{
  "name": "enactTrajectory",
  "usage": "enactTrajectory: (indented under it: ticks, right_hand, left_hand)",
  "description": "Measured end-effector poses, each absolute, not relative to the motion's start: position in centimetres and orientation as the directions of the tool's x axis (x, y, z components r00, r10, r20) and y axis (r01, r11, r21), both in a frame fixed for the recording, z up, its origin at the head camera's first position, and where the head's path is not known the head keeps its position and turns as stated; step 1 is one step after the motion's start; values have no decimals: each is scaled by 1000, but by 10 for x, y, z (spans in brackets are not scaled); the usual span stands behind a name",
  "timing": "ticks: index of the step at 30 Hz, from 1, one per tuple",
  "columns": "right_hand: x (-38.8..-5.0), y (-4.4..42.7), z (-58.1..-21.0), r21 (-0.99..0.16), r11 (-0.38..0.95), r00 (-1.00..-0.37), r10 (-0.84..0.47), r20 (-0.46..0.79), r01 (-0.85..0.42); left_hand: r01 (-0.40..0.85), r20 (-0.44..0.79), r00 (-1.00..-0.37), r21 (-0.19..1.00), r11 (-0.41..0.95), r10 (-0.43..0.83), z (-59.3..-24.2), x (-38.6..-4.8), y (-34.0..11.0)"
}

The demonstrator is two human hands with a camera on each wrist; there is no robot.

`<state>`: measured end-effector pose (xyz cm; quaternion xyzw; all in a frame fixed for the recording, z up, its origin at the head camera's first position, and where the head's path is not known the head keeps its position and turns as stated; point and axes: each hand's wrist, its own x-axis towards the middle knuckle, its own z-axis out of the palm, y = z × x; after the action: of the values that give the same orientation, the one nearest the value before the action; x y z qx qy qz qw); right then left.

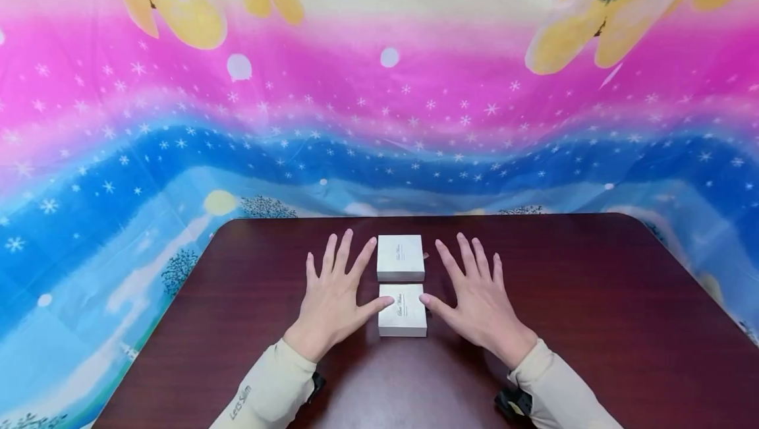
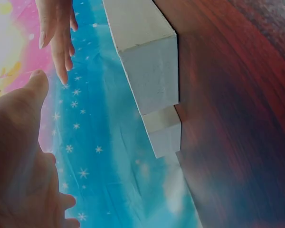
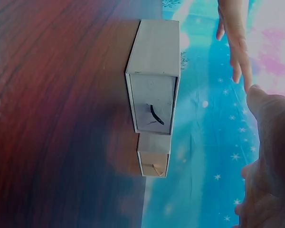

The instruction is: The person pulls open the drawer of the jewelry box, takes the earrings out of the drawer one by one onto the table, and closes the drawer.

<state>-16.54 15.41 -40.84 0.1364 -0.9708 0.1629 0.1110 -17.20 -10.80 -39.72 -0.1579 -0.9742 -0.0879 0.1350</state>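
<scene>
Two white boxes with dark script on their lids lie one behind the other on the table: the near box (image 1: 403, 320) and the far box (image 1: 400, 259). In the right wrist view, the near box shows a drawer-like end with a dark pull tab (image 3: 156, 115); the far box has a lighter tab (image 3: 156, 169). My left hand (image 1: 335, 294) is spread above the table on the boxes' left, thumb reaching over the near box's edge. On their right my right hand (image 1: 483, 297) is spread likewise. The wrist views show both hands raised above the boxes, holding nothing.
The boxes stand on a dark red-brown wooden table (image 1: 237, 323) with rounded far corners. Behind it hangs a pink and blue cloth (image 1: 332, 106) printed with snowflakes. Each wrist wears a black device, seen below the left sleeve (image 1: 267, 383) and right sleeve (image 1: 557, 383).
</scene>
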Motion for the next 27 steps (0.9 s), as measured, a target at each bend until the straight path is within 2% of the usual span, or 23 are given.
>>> enactTrajectory:
  ticks: [20,27]
  right_hand:
    - [-166,146,-407,-288,894,-920,-259,293,-343]
    - [-169,145,-410,-294,892,-920,-255,297,-343]
  left_hand:
    - [354,238,-920,166,920,311,-395,-173,-111]
    - [378,285,-904,182,908,319,-399,-180,-112]
